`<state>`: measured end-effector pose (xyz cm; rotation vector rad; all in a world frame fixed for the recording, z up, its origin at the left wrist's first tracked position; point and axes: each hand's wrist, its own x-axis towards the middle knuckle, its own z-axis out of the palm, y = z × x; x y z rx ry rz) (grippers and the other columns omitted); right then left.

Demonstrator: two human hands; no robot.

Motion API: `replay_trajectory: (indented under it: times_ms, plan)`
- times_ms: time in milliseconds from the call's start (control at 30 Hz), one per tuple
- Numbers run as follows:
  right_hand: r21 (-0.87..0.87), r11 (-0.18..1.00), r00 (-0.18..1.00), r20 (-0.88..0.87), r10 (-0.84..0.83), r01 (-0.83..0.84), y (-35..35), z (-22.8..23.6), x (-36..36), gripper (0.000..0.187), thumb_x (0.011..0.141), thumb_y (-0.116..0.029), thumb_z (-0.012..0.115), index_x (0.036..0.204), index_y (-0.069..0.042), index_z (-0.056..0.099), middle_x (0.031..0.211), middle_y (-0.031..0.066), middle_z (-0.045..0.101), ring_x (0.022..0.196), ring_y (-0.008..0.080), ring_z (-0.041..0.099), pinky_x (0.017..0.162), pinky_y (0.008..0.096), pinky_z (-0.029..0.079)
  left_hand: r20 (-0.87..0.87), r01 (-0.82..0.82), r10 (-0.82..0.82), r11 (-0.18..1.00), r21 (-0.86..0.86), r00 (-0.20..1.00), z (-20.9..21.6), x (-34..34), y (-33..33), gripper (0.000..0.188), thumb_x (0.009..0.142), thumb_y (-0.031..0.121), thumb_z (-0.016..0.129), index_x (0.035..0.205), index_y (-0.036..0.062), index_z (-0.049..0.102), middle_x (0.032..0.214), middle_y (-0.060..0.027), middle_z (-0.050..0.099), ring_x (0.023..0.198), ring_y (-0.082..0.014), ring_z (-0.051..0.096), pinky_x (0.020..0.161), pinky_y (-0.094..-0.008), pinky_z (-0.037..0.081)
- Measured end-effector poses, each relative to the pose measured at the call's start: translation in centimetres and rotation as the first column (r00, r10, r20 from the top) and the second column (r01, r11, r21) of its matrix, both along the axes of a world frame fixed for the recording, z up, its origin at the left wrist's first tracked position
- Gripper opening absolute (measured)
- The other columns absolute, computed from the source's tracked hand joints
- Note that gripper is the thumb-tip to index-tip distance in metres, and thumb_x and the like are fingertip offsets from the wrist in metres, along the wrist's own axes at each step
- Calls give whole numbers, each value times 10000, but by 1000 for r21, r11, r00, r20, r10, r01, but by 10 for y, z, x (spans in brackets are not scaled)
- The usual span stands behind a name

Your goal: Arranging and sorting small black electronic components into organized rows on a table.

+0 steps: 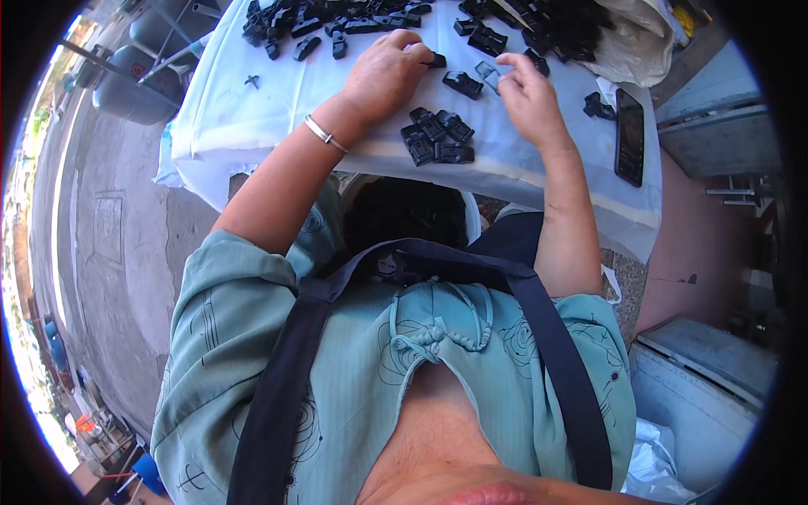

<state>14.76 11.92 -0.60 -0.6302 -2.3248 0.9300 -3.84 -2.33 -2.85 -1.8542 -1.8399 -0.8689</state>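
My left hand [387, 74], with a bangle on its wrist, is closed over the white-covered table [278, 93]. Its fingers pinch a small black plastic part [437, 61], mostly hidden by them. Opposite it, my right hand [530, 99] has thumb and forefinger curled at a small translucent grey plastic piece [486, 73], which appears to be between the fingertips. Just beneath, between both hands, lies a single black plastic part [463, 83]. Closer to me sits a cluster of several similar black parts [438, 135] near the table's front edge.
Piles of black parts [286, 21] line the far side, with another heap [564, 25] beside a whitish sack [635, 46]. A phone [629, 137] lies at the right edge near a small black piece [598, 107]. Below the table edge stands a white-rimmed bucket [473, 217] of dark contents.
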Motion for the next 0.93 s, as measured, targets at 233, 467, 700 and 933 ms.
replay_trajectory:
  times_ms: [233,467,700,933]
  plan:
    - [418,908,993,100,-71,23,0,-12,5,297,871,-187,591,1151,-91,602,1044,140,617,962,329,600,841,383,490,214,-246,281,953,-177,935,10,21,-7,379,839,369,670,1122,125,610,764,-99,631,760,-289,646,663,-365,520]
    - [367,930,989,148,-30,-27,-4,-8,1,316,830,-147,635,1142,-102,621,1056,122,631,966,309,612,859,365,497,219,-216,276,941,-261,936,12,17,23,360,814,379,677,1056,113,649,923,-133,654,835,-271,646,737,-382,518]
    - [-52,923,874,304,379,-382,-26,23,8,272,804,-133,634,1071,-85,656,983,126,653,906,298,621,819,368,500,332,24,118,919,-394,936,19,9,12,305,778,271,678,1067,171,675,963,-141,658,884,-302,632,816,-385,505]
    - [360,910,957,-122,265,-206,-16,-7,-16,313,848,-100,640,1160,-106,630,1078,97,643,923,200,634,775,266,513,503,163,-3,947,-275,864,8,11,-1,577,779,206,697,1316,178,489,1091,-148,650,977,-304,619,869,-366,492]
